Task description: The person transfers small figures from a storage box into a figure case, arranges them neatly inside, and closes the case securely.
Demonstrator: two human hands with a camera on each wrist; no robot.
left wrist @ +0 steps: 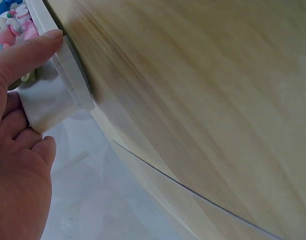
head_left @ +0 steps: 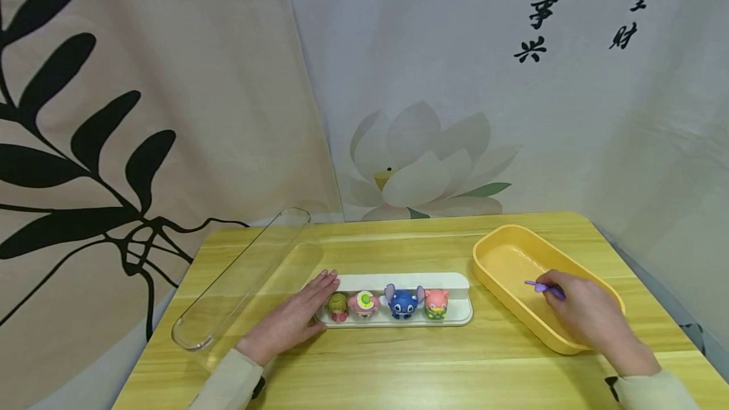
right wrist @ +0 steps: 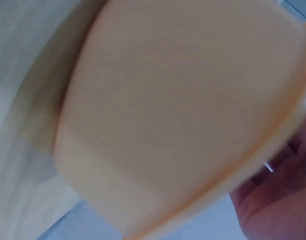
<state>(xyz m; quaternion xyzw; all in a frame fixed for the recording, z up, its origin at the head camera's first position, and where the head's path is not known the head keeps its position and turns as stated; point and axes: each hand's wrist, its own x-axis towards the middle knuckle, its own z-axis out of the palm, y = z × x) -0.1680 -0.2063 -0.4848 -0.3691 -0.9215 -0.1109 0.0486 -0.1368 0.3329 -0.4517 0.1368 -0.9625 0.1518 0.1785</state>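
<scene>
A long white display stand (head_left: 393, 282) lies mid-table. On its lower step stand several small toy figures: a green and pink one (head_left: 338, 307), a pink one with a green and yellow swirl (head_left: 364, 304), a blue big-eared one (head_left: 402, 302) and a pink one with green (head_left: 436, 304). My left hand (head_left: 296, 315) grips the stand's left end, its thumb at the front edge in the left wrist view. Over the yellow tray (head_left: 501, 299), my right hand (head_left: 586, 309) pinches a small purple object (head_left: 548, 288) whose kind is unclear, partly hidden by the fingers.
A clear, long transparent cover (head_left: 196, 340) with rounded ends lies at the table's left, slanting away to the back. The wooden table (head_left: 387, 366) ends before a printed cloth backdrop (head_left: 433, 68).
</scene>
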